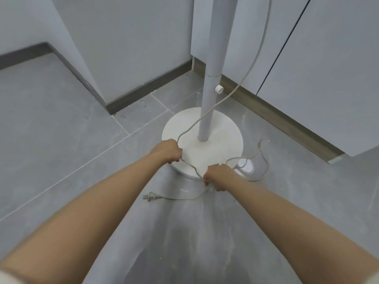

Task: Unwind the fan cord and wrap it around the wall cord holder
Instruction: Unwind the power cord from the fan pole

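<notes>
Both hands (167,150) (216,176) apparently gripping cord (191,165)

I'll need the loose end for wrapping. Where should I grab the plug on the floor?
Take the plug by its body from above. It lies flat, prongs pointing left, cord trailing right toward the right hand, so pinch its sides, clear of the prongs.

Single head view (wide-angle), facing steeply down — close over the floor (61,140), forearms reaching forward

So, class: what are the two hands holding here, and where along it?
Both the left hand and the right hand grip the white fan cord mid-length, above the fan base; the plug lies loose on the floor.
</notes>
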